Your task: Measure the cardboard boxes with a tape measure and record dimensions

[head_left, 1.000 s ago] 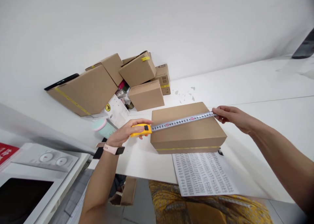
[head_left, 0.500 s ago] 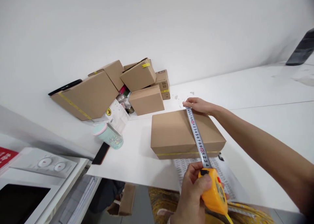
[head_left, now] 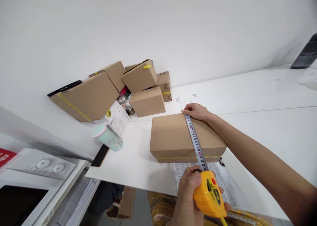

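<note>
A closed cardboard box (head_left: 170,133) lies on the white table in front of me. My left hand (head_left: 186,194) is wrapped round the yellow case of a tape measure (head_left: 207,193), thumb on top, just off the box's near side. The metal blade (head_left: 194,138) runs out across the box top to its far edge. There my right hand (head_left: 196,111) pinches the blade's end, fingertips closed; the end hook itself is hidden. A printed sheet (head_left: 229,183) lies partly under the box, below the tape case.
Several cardboard boxes (head_left: 146,102) are piled against the wall at the back left. A mint-green cup (head_left: 109,138) stands tilted-looking near a dark flat object (head_left: 99,156) at the table's left edge. A microwave (head_left: 29,186) is at lower left, a dark object (head_left: 305,54) at far right.
The tape case has turned in my left hand, showing more of its labelled side, and shifted slightly left. My right hand and the blade have moved slightly left along the box's far edge.
</note>
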Demonstrator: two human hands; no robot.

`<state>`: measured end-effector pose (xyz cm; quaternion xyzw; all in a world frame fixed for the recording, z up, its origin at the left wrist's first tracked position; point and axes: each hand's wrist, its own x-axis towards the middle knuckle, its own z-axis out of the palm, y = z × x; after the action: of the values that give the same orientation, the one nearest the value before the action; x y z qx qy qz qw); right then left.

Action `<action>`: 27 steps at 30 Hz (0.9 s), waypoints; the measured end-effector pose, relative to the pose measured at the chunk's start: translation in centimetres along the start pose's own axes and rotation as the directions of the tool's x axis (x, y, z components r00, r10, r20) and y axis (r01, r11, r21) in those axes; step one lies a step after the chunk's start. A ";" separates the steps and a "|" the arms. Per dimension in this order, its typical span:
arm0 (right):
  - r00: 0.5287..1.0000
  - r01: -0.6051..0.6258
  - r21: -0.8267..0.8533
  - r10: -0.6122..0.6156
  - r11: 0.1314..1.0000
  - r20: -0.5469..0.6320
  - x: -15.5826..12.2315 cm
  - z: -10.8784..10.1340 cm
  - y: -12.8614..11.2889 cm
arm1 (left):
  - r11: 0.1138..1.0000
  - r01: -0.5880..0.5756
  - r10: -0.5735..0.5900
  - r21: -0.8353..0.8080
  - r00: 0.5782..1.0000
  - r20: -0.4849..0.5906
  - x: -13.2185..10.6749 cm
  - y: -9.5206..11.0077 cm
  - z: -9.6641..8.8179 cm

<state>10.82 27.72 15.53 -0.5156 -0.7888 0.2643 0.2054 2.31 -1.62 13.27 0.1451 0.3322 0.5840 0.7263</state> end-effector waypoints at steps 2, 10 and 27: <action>1.000 0.016 0.043 -0.016 0.999 -0.004 -0.2 -0.1 0.2 | 1.000 -0.007 0.007 -0.001 1.000 0.002 0.0 -0.2 0.1; 1.000 0.012 0.109 -0.014 0.994 0.018 -0.5 -0.3 0.0 | 1.000 0.010 -0.009 0.020 0.999 -0.040 -0.2 -0.2 0.8; 0.955 0.196 0.587 -0.016 0.786 -0.297 -1.9 -1.9 0.8 | 0.990 -0.126 0.126 0.058 0.992 -0.002 -0.9 0.8 -1.6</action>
<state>13.28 26.65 16.42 -0.4078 -0.6526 0.4178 0.4829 0.61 -2.55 12.87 0.1849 0.3412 0.6193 0.6826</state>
